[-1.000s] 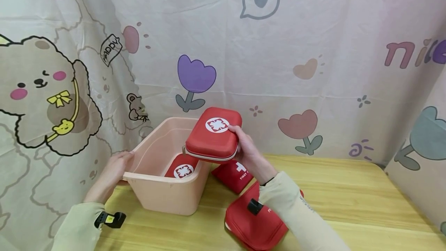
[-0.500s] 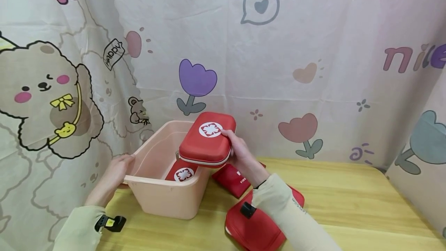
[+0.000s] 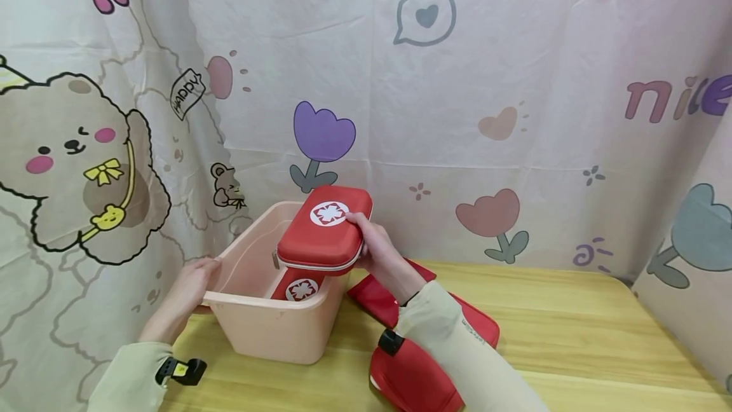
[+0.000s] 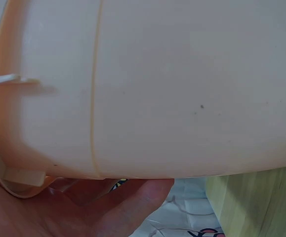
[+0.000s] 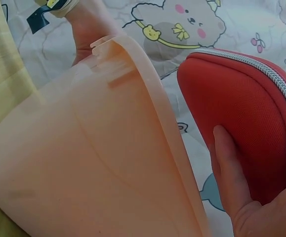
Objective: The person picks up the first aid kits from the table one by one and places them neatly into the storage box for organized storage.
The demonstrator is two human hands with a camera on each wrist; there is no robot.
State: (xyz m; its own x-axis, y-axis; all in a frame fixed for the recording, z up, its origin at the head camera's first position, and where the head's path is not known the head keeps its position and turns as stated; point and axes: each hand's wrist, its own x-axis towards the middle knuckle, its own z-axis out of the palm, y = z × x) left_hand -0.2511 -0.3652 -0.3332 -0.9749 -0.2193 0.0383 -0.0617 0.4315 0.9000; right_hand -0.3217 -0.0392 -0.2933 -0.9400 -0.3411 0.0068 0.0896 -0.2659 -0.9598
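Note:
My right hand [image 3: 374, 250] grips a red zippered first-aid case [image 3: 323, 237] with a white cross emblem, thumb on top and fingers underneath. The case hangs tilted over the right part of a peach plastic bin [image 3: 274, 332]. In the right wrist view, fingers press the underside of the case [image 5: 231, 108], beside the bin wall [image 5: 108, 163]. A second red case [image 3: 300, 288] with the same emblem lies inside the bin, partly covered by the held one. My left hand [image 3: 197, 278] holds the bin's left rim; the left wrist view shows its fingers [image 4: 133, 207] curled against the outer wall.
Right of the bin on the wooden table [image 3: 572, 323] lies a red pouch [image 3: 374, 297], partly behind my right hand. A larger red bag [image 3: 414, 370] sits nearer the front, half covered by my right sleeve. A patterned cloth [image 3: 515, 49] hangs behind and at both sides.
My right hand has carried the red first-aid case leftward and slightly down, farther over the bin. The left hand stays on the rim. The head view has tilted slightly up.

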